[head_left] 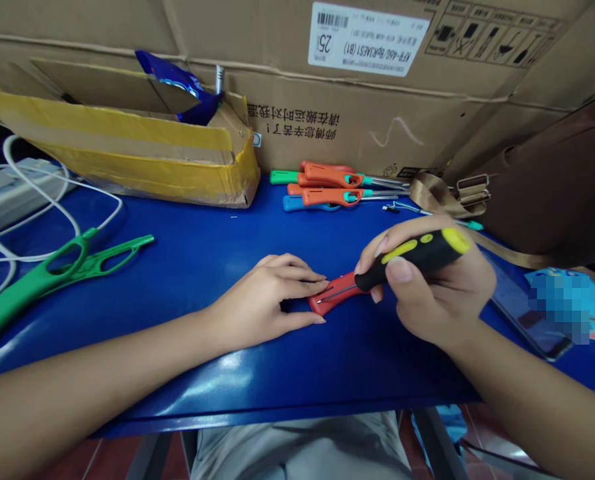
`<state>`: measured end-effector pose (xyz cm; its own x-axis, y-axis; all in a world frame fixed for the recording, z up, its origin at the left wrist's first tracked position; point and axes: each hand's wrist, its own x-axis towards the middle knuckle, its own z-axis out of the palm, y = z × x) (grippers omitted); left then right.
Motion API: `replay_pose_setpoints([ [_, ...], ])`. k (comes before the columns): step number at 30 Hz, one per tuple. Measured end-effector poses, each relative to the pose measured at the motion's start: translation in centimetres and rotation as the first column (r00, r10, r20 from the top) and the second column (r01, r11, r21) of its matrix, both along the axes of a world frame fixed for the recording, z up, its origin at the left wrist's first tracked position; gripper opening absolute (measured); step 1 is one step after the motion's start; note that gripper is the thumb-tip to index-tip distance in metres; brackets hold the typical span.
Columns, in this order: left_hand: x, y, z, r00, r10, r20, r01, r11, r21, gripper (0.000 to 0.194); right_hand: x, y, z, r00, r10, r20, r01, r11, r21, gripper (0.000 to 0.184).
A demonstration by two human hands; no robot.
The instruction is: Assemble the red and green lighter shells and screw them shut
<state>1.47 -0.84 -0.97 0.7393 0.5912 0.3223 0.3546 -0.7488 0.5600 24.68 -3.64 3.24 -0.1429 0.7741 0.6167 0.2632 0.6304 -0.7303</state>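
A red gas lighter [322, 305] lies on the blue table in front of me, its far part hidden behind my right hand. My left hand [272, 293] rests on the table with fingers and thumb closed around the lighter's near end. In my right hand [427, 287] is a black and yellow screwdriver [417, 257], fingers wrapped round its handle. The thin shaft slants down to the left, and its tip is at the lighter's body. Whether the tip sits in a hole I cannot tell.
Several orange, green and blue lighters [332, 197] lie at the back. Green plastic lighter shells [32, 287] and white cables [62, 193] are on the left. A yellow-taped cardboard box [167, 173] stands behind. To the right are a phone [532, 320] and a blue packet [567, 300].
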Motion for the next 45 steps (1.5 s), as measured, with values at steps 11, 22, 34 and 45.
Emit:
replay_pose_setpoints([
  [11,0.1,0.0,-0.1,1.000,0.008,-0.004,-0.008,1.000,0.002,0.041,-0.1,0.0,-0.1,0.998,0.043,0.034,-0.043,0.999,-0.008,0.005],
  [22,-0.1,0.0,-0.3,1.000,0.001,0.005,-0.001,1.000,-0.004,0.043,-0.8,0.5,0.4,0.993,0.057,0.100,-0.069,0.990,0.122,0.046],
  [34,0.1,-0.1,0.3,1.000,-0.012,-0.013,0.011,1.000,-0.024,0.025,-1.2,0.1,6.0,0.729,0.123,0.673,-0.214,0.975,0.055,0.050],
  [45,-0.1,0.0,-0.1,0.999,-0.045,-0.023,0.045,0.998,0.036,0.044,-0.7,1.9,2.8,0.921,0.249,0.299,-0.251,0.967,-0.033,0.043],
])
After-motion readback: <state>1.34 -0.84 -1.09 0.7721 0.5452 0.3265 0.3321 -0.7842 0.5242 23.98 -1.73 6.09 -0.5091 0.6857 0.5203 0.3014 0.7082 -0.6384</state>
